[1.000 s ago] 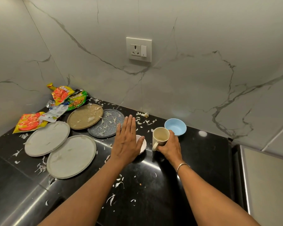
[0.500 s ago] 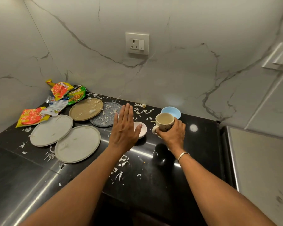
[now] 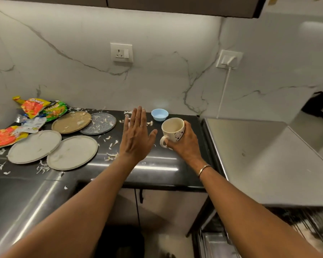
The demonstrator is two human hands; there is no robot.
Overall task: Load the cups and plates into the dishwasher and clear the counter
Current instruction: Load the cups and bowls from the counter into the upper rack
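Gripping a cream mug point(image 3: 172, 129), the right hand point(image 3: 186, 146) is beside the flat, empty left hand point(image 3: 136, 138); plates point(image 3: 72, 152) and illegibly printed wrappers point(image 3: 35, 107) lie leftward.

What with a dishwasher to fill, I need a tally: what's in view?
round pale grey plates: two, grey, front left, black stone counter
round tan plate: one, tan, behind them
round speckled plate: one, dark grey, beside tan plate
small blue bowl: one, blue, near marble wall
cream ceramic mug: one, cream, in right hand
crumpled snack wrappers: several, multicoloured, left corner
white shreds: many, white, across counter
wall sockets: two, white, on wall
left hand: open, flat
right hand: grips mug
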